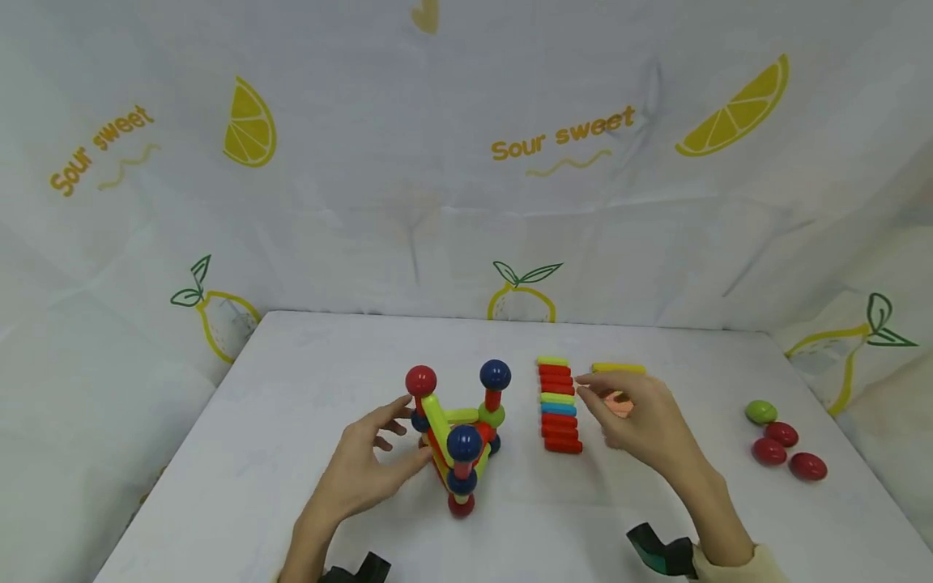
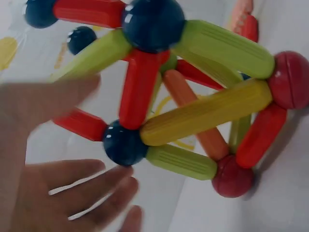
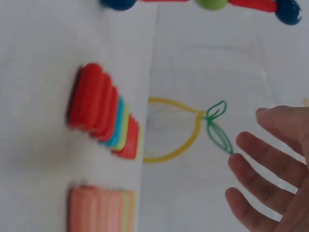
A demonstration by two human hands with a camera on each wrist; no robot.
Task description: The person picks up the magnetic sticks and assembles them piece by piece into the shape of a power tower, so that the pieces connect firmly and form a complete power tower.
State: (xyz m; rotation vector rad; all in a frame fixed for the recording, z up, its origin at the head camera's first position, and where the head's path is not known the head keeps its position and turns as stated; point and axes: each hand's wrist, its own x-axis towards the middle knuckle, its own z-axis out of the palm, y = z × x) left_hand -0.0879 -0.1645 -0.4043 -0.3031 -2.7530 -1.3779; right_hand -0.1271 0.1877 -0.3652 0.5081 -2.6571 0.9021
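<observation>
A built frame of magnetic rods and balls (image 1: 438, 423) stands on the table left of its middle, with red and blue balls on its raised ends. My left hand (image 1: 360, 470) is beside its left side, thumb in front and fingers spread behind. In the left wrist view, fingertips (image 2: 126, 173) lie close to a lower blue ball (image 2: 125, 143); whether they touch cannot be made out. My right hand (image 1: 641, 413) hovers above the table, fingers loosely bent, nothing held. Left of it runs a row of red, blue and yellow-green rods (image 1: 558, 409).
Partly hidden under my right hand lie orange rods (image 1: 619, 404), with a yellow rod (image 1: 608, 368) behind them. At the right of the white table (image 1: 328, 348) are a green ball (image 1: 761, 411) and several red balls (image 1: 808, 466). A lemon-print cloth (image 1: 350, 202) hangs behind.
</observation>
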